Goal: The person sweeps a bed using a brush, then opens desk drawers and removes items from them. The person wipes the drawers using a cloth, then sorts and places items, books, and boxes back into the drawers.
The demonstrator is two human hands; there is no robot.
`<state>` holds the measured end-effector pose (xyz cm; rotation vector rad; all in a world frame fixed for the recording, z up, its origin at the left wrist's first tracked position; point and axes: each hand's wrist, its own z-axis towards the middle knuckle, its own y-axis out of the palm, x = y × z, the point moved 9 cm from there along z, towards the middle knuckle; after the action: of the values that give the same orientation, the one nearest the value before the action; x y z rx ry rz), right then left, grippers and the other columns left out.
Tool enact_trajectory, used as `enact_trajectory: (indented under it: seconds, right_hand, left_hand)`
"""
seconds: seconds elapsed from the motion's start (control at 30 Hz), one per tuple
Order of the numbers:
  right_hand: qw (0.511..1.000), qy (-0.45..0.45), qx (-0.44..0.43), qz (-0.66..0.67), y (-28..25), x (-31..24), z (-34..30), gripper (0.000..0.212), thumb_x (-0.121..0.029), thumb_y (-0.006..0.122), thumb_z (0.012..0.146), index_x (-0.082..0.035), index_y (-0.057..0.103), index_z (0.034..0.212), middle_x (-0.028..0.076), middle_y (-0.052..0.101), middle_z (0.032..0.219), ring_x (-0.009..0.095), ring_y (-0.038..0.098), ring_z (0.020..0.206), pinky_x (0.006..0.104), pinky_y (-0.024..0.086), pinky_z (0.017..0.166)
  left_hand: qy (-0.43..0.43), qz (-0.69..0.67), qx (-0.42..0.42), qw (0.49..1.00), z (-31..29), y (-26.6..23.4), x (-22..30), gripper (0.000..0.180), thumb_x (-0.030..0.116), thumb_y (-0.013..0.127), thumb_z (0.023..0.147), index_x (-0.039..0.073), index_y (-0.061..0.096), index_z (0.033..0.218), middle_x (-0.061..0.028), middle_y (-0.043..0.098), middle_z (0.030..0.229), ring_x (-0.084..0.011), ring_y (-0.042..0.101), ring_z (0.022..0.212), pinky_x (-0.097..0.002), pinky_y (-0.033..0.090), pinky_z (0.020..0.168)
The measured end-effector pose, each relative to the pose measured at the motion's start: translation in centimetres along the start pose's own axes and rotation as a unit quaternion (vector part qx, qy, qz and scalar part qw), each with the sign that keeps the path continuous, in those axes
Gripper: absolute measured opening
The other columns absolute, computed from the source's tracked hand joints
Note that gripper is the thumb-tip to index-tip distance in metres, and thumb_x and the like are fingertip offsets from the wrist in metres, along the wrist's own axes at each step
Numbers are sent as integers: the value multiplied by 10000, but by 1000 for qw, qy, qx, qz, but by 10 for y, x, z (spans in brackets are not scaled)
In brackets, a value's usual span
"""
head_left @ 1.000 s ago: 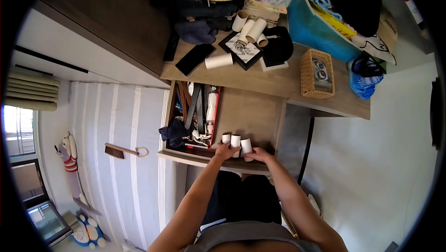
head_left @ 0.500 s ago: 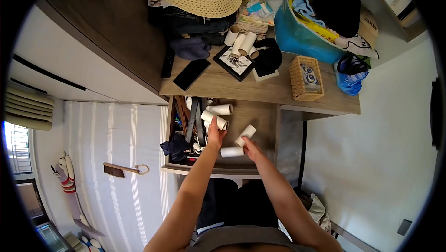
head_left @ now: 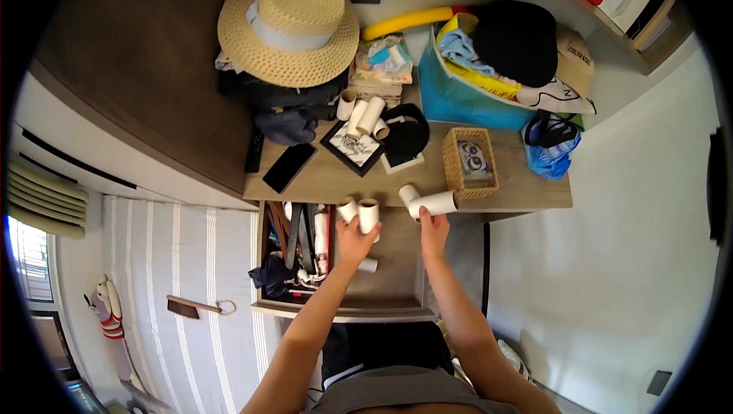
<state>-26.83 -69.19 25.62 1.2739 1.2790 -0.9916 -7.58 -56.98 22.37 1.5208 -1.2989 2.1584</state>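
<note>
My left hand (head_left: 355,243) is closed around white cardboard tubes (head_left: 368,215), two of which show side by side and upright above the open drawer (head_left: 401,284). To the right, my right hand (head_left: 434,232) grips two more cardboard tubes (head_left: 438,202), one lying across the other, over the drawer's right part near the desk edge. A short tube (head_left: 368,264) lies on the drawer bottom below my left hand. Several more tubes (head_left: 370,115) rest on the desk, by a black-framed picture (head_left: 345,151) and a black cap (head_left: 406,135).
Belts and small items (head_left: 305,235) crowd the drawer's left side. On the desk are a phone (head_left: 290,167), a wicker basket (head_left: 450,161), a straw hat (head_left: 298,13) on folded clothes, and a blue bin (head_left: 466,109). A brush (head_left: 192,307) lies on the striped bed (head_left: 175,261).
Both hands have lifted tubes from the drawer, moving toward the desk; the right now holds two and has gone rightward. The view has shifted, so the desk sits lower in the picture.
</note>
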Motion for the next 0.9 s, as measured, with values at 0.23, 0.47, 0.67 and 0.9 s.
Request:
enact_trajectory:
  seconds: [0.23,0.47,0.67,0.9]
  right_hand:
    - [998,-45,-25,24,8,-47,123,394,-145,593,838,50,450,1148,129,539,1110,191,541,996,309,435,843]
    - [974,-8,-19,-226,7,-9,198,515,-205,519,866,69,339,1262,207,573,1044,276,571,884,350,445,783]
    - [930,-162,-94,-315,22,-5,193,475,2,499,792,-15,416,1259,168,406,1293,244,552,986,293,477,794]
    - [947,-195,-76,-244,8,-37,142,399,93,469,772,-31,492,1150,97,463,1200,196,570,910,251,481,668]
  left_hand:
    - [121,103,45,986,125,53,144,509,359,738,638,69,603,1034,-299,403,1200,-428,419,1095,-441,419,868]
    - [233,293,-22,927,198,124,156,522,93,645,741,180,491,1232,-221,185,1393,-428,315,1207,-428,434,894]
    - [273,379,-137,873,219,162,137,553,155,596,792,250,409,1303,-122,130,1458,-392,202,1300,-488,370,944]
    - [350,274,-147,884,195,127,179,654,362,694,699,258,437,1291,-87,147,1464,-343,142,1334,-542,255,997]
